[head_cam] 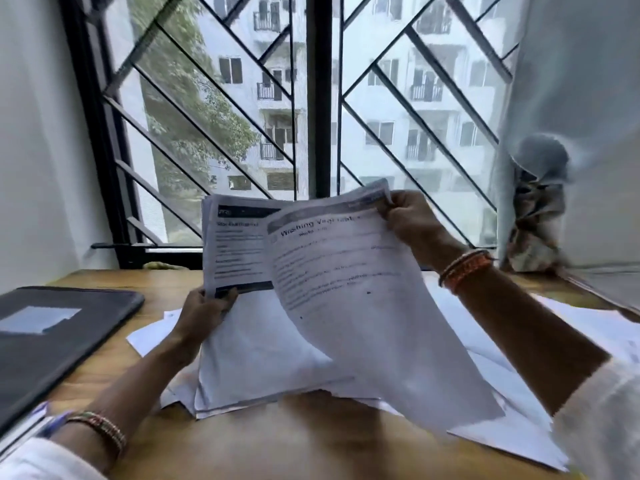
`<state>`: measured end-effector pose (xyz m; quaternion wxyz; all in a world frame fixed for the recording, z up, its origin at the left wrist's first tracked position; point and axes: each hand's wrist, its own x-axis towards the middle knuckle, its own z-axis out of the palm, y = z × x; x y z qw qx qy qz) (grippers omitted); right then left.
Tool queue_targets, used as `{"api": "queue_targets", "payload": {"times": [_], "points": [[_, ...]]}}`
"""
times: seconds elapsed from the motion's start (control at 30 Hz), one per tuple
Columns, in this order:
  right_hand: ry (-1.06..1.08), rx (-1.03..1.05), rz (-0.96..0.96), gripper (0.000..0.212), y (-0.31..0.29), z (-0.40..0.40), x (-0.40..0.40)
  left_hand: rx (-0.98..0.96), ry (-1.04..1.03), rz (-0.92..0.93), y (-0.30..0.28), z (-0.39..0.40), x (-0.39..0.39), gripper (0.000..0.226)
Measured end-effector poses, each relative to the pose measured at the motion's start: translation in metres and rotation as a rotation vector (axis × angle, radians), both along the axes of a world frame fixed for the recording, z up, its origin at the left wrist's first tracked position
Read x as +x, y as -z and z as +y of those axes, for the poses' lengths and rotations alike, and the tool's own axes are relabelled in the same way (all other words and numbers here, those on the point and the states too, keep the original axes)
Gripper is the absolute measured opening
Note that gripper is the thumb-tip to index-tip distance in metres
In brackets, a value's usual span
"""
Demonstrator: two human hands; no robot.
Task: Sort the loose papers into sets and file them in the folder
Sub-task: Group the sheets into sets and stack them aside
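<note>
I hold a stack of printed papers [239, 244] up over the wooden desk [277, 441]. My left hand [204, 311] grips the stack's lower left edge. My right hand [414, 216] pinches the top right corner of the front sheet [349, 299], headed "Washing Veg...", and holds it peeled away from the stack. More loose white sheets [512, 410] lie spread on the desk beneath and to the right. A dark grey folder [52, 344] with a pale label lies shut at the left.
A barred window [311, 116] rises just behind the desk. A white curtain [588, 98] hangs at the right, with a bundled cloth [535, 230] on the sill. A white wall stands at the left.
</note>
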<state>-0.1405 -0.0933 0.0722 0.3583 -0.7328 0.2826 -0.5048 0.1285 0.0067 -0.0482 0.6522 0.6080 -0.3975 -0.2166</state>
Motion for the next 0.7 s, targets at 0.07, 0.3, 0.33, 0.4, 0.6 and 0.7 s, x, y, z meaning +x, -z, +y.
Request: {"api": "queue_targets", "payload": {"times": [0.07, 0.3, 0.33, 0.4, 0.6, 0.7], "points": [[0.123, 0.033, -0.027, 0.023, 0.034, -0.031, 0.01, -0.021, 0.001, 0.002, 0.001, -0.001, 0.002, 0.015], [0.255, 0.52, -0.293, 0.022, 0.115, -0.087, 0.022, 0.01, 0.062, 0.041, 0.005, -0.003, 0.003, 0.016], [0.293, 0.568, -0.31, 0.019, 0.117, -0.087, 0.021, 0.018, 0.068, 0.052, 0.006, -0.004, 0.003, 0.017], [0.386, 0.618, -0.281, 0.016, 0.12, -0.091, 0.013, 0.036, 0.09, 0.063, 0.008, -0.004, 0.003, 0.018], [0.597, 0.521, -0.246, 0.02, 0.112, -0.093, -0.021, 0.038, 0.107, 0.112, 0.012, -0.004, -0.004, 0.016], [0.655, 0.274, -0.053, 0.023, 0.118, -0.076, -0.025, 0.042, 0.102, 0.128, 0.013, -0.005, -0.004, 0.013]]}}
